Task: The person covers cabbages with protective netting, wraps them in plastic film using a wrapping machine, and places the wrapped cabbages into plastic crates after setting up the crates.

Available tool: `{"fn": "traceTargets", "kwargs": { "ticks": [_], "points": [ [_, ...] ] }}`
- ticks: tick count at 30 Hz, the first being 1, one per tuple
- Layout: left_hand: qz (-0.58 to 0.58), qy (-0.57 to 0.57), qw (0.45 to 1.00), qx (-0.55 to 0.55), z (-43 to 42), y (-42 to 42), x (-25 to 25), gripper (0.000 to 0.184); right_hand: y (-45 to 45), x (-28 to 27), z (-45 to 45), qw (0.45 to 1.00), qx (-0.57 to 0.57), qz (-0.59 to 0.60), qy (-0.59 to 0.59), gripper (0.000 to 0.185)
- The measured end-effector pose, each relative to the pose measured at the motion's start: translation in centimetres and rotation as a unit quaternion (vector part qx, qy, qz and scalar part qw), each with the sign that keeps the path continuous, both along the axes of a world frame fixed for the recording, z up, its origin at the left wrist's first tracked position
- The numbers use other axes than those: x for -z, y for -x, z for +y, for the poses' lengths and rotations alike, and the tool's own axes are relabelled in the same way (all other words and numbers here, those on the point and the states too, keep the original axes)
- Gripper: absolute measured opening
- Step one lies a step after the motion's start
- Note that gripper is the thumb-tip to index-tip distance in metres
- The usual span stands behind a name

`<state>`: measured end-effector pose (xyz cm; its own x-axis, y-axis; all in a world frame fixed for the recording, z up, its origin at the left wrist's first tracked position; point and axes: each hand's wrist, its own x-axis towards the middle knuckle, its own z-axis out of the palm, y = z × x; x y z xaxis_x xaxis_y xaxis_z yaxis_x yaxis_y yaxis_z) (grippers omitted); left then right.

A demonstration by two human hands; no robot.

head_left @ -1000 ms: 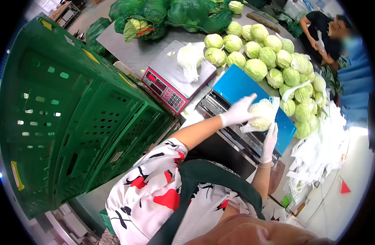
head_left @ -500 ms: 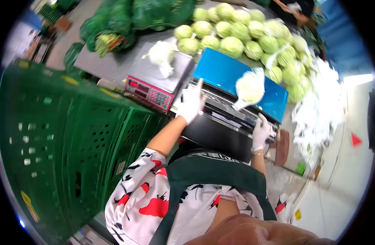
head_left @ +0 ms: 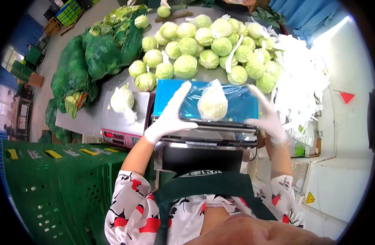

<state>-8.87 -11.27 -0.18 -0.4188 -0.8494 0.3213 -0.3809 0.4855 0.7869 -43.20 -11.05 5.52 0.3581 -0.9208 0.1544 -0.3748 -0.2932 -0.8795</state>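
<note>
In the head view, reaches forward with both white-gloved hands over the blue-topped machine (head_left: pixel 165 92). Spreads the left hand (head_left: pixel 169 120) at the machine's left side, fingers pointing up and away, thumb stretched toward its middle. Holds the right hand (head_left: pixel 271 120) at its right side, thumb turned inward. Has both hands open, thumbs well apart from fingers; cannot tell if pinching the clear film (head_left: pixel 238 92) gleaming between them. Has the netted cabbage (head_left: pixel 213 104) on the machine's blue top, between the hands, touching neither.

Shows a metal table (head_left: pixel 77 122) left of the machine and behind it, a white wall (head_left: pixel 346 122) well to its right, and a blue curtain (head_left: pixel 310 16) beyond its right rear.

Shows a scale (head_left: pixel 142 106) just left of the machine, bearing a second netted cabbage (head_left: pixel 122 100); loose cabbages (head_left: pixel 185 67) piled behind it; green net sacks (head_left: pixel 101 57) farther left; white netting (head_left: pixel 301 77) heaped to its right; green crates (head_left: pixel 61 183) at its front left. Hides part of the machine's left edge behind the left hand.
</note>
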Motion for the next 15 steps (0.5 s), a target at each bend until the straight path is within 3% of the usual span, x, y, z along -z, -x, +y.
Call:
{"fn": "traceTargets", "kwargs": {
  "ticks": [2,4,5,6,8,10,11,14,15],
  "points": [
    [-0.137,0.058,0.989,0.016,-4.3,1.1,5.5,0.126,-1.8,6.8,-4.9,0.941,-0.084,0.244,0.221,0.115],
    [-0.164,0.048,0.980,0.102,-6.4,2.7,8.5,0.131,-4.4,11.5,-6.5,0.960,-0.144,0.186,0.149,0.126],
    [-0.066,-0.095,0.989,0.093,-6.5,3.9,10.2,0.132,-5.0,12.5,-7.1,0.976,-0.125,0.148,0.101,0.123],
    [-0.033,-0.146,0.986,0.078,-6.8,4.1,10.5,0.129,-5.4,13.0,-7.3,0.987,-0.108,0.109,0.048,0.121],
    [0.058,-0.178,0.980,0.066,-6.9,4.1,11.7,0.125,-5.7,14.3,-6.9,0.995,-0.074,0.042,-0.043,0.119],
    [0.077,-0.241,0.964,0.088,-5.8,3.9,10.7,0.113,-6.0,14.6,-5.6,0.992,-0.040,-0.014,-0.115,0.121],
    [0.088,-0.274,0.953,0.097,-4.9,3.8,10.2,0.107,-5.9,14.6,-4.6,0.994,-0.033,0.013,-0.107,0.101],
    [0.207,-0.428,0.879,0.043,-0.3,3.4,7.7,0.085,-6.6,13.3,-0.2,0.912,-0.009,-0.274,-0.305,0.078],
    [0.216,-0.380,0.897,0.058,1.5,3.2,7.4,0.073,-6.5,11.6,1.8,0.937,0.009,-0.189,-0.294,0.062]
  ]
}}
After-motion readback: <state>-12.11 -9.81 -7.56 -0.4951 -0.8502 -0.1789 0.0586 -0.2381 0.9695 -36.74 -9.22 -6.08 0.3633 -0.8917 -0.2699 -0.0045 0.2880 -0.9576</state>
